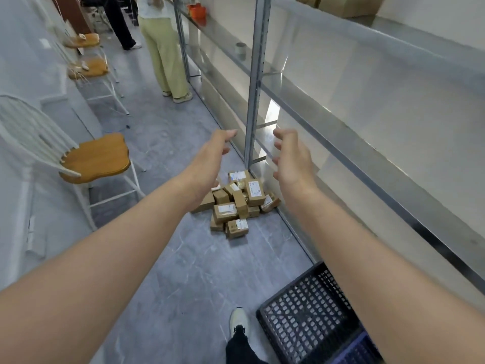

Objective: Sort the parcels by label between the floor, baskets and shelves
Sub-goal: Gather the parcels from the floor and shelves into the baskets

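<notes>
A heap of several small brown cardboard parcels (236, 203) with white labels lies on the grey floor beside the foot of a metal shelf upright (256, 82). Both my arms are stretched out above the heap. My left hand (210, 158) is open, fingers curled and apart, holding nothing. My right hand (291, 158) is open as well, palm facing left, empty. The hands hover apart from each other, well above the parcels. A black perforated plastic basket (304, 311) stands on the floor at lower right, partly hidden by my right forearm.
Long metal shelves (367, 143) run along the right side. White chairs with wooden seats (97, 158) line the left wall. Two people (162, 48) stand further down the aisle. A cardboard box (349, 5) sits on the top shelf. My foot (238, 324) is near the basket.
</notes>
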### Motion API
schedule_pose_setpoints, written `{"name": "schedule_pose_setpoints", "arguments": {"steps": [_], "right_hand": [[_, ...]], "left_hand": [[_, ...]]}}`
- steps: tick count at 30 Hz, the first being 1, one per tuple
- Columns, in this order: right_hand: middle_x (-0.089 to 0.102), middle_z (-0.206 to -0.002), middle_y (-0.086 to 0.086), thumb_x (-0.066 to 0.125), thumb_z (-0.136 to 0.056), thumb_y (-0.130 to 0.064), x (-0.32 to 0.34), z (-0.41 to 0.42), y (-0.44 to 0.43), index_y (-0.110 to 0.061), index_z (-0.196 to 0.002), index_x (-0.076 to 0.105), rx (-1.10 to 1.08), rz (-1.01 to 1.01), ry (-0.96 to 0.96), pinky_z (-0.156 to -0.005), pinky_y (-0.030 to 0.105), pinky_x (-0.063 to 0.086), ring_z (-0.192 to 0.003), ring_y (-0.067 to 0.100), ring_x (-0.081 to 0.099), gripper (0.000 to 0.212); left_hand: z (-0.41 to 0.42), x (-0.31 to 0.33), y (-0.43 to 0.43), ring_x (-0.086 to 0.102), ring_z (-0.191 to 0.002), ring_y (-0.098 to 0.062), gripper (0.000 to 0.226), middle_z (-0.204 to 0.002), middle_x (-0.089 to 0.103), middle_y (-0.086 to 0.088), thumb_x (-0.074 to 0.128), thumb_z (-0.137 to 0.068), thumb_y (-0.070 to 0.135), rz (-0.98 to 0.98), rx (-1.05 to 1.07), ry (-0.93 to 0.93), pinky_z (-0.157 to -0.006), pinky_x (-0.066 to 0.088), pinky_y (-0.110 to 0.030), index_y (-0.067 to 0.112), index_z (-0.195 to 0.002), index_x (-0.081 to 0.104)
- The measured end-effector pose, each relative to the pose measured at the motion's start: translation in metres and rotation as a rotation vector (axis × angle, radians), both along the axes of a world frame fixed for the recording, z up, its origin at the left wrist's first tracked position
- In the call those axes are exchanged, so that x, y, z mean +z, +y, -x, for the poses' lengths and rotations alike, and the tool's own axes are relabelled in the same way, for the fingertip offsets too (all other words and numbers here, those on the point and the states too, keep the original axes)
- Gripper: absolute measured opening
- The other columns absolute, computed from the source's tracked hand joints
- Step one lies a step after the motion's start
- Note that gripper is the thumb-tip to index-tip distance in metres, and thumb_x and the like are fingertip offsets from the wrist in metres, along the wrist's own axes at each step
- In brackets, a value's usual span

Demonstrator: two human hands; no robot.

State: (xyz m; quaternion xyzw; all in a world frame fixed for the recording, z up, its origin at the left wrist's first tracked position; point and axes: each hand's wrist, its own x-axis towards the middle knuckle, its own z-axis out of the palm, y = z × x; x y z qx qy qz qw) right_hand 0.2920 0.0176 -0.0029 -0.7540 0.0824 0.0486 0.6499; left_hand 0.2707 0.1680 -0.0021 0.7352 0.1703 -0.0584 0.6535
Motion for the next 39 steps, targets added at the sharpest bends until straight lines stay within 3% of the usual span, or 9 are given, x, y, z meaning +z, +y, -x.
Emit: {"name": "schedule_pose_setpoints", "arguments": {"steps": [6, 10, 16, 23, 27, 32, 34, 36, 39], "right_hand": [[0.065, -0.118, 0.006, 0.039, -0.107, -0.044, -0.058, -0.099, 0.017, -0.015, -0.113, 0.066, -0.064, -0.049, 0.117, -0.104, 0.05, 0.052, -0.104, 0.026, 0.063, 0.041], [0.061, -0.124, 0.005, 0.041, -0.11, -0.04, -0.096, -0.148, 0.034, -0.006, -0.123, 0.062, -0.094, -0.034, 0.19, -0.108, 0.052, 0.05, -0.111, 0.028, 0.065, 0.042], [0.061, -0.128, 0.014, 0.04, -0.106, -0.042, -0.152, -0.216, 0.069, -0.001, -0.129, 0.06, -0.177, 0.001, 0.306, -0.092, 0.045, 0.053, -0.121, 0.036, 0.065, 0.051], [0.064, -0.087, -0.007, 0.042, -0.109, -0.036, -0.213, -0.306, 0.136, -0.011, -0.111, 0.07, -0.303, 0.069, 0.388, -0.086, 0.041, 0.053, -0.094, 0.02, 0.066, 0.038], [0.067, -0.118, 0.011, 0.04, -0.109, -0.036, -0.25, -0.341, 0.167, -0.004, -0.121, 0.065, -0.292, 0.114, 0.446, -0.097, 0.046, 0.054, -0.113, 0.032, 0.066, 0.042], [0.07, -0.122, 0.002, 0.036, -0.111, -0.039, -0.3, -0.374, 0.169, -0.008, -0.127, 0.065, -0.274, 0.117, 0.523, -0.107, 0.046, 0.051, -0.119, 0.025, 0.064, 0.045], [0.065, -0.13, -0.001, 0.035, -0.112, -0.037, -0.321, -0.384, 0.161, -0.007, -0.129, 0.064, -0.259, 0.102, 0.541, -0.098, 0.038, 0.053, -0.12, 0.02, 0.06, 0.045], [0.068, -0.123, -0.011, 0.036, -0.113, -0.035, -0.35, -0.4, 0.148, -0.01, -0.125, 0.066, -0.243, 0.081, 0.568, -0.077, 0.024, 0.05, -0.11, 0.0, 0.063, 0.041], [0.063, -0.081, -0.015, 0.04, -0.115, -0.032, -0.4, -0.422, 0.126, -0.022, -0.097, 0.067, -0.216, 0.079, 0.61, -0.058, 0.007, 0.042, -0.062, -0.017, 0.058, 0.033]], "left_hand": [[-0.096, -0.049, 0.008, 0.039, -0.14, -0.027, 0.048, -0.145, 0.049, 0.007, 0.038, -0.097, 0.06, 0.024, 0.0, 0.12, -0.111, 0.037, -0.053, 0.045, -0.141, 0.052], [-0.145, -0.081, 0.021, 0.059, -0.095, -0.005, 0.047, -0.14, 0.053, 0.009, 0.038, -0.1, 0.054, 0.048, 0.011, 0.203, -0.076, 0.047, -0.028, 0.039, -0.141, 0.053], [-0.218, -0.134, 0.065, 0.039, -0.141, -0.026, 0.065, -0.146, 0.051, 0.008, 0.043, -0.08, 0.067, 0.068, -0.058, 0.324, -0.114, 0.035, -0.054, 0.045, -0.141, 0.053], [-0.328, -0.202, 0.132, 0.046, -0.132, -0.02, 0.071, -0.142, 0.052, 0.012, 0.042, -0.076, 0.072, 0.103, -0.16, 0.442, -0.116, 0.033, -0.052, 0.044, -0.14, 0.053], [-0.373, -0.238, 0.158, 0.05, -0.12, -0.014, 0.061, -0.137, 0.055, 0.012, 0.041, -0.086, 0.069, 0.118, -0.159, 0.513, -0.115, 0.034, -0.051, 0.041, -0.139, 0.054], [-0.416, -0.291, 0.161, 0.054, -0.103, -0.006, 0.033, -0.117, 0.059, 0.015, 0.035, -0.101, 0.055, 0.154, -0.171, 0.573, -0.102, 0.041, -0.042, 0.044, -0.116, 0.062], [-0.429, -0.309, 0.154, 0.056, -0.095, -0.004, 0.029, -0.104, 0.06, 0.016, 0.037, -0.1, 0.055, 0.168, -0.136, 0.614, -0.087, 0.045, -0.035, 0.043, -0.104, 0.063], [-0.446, -0.334, 0.142, 0.056, -0.115, -0.016, 0.036, -0.114, 0.06, 0.012, 0.042, -0.09, 0.062, 0.176, -0.115, 0.67, -0.091, 0.044, -0.04, 0.043, -0.112, 0.065], [-0.472, -0.382, 0.119, 0.046, -0.131, -0.029, 0.057, -0.132, 0.056, 0.004, 0.043, -0.081, 0.067, 0.193, -0.05, 0.731, -0.108, 0.04, -0.055, 0.042, -0.128, 0.062]]}}
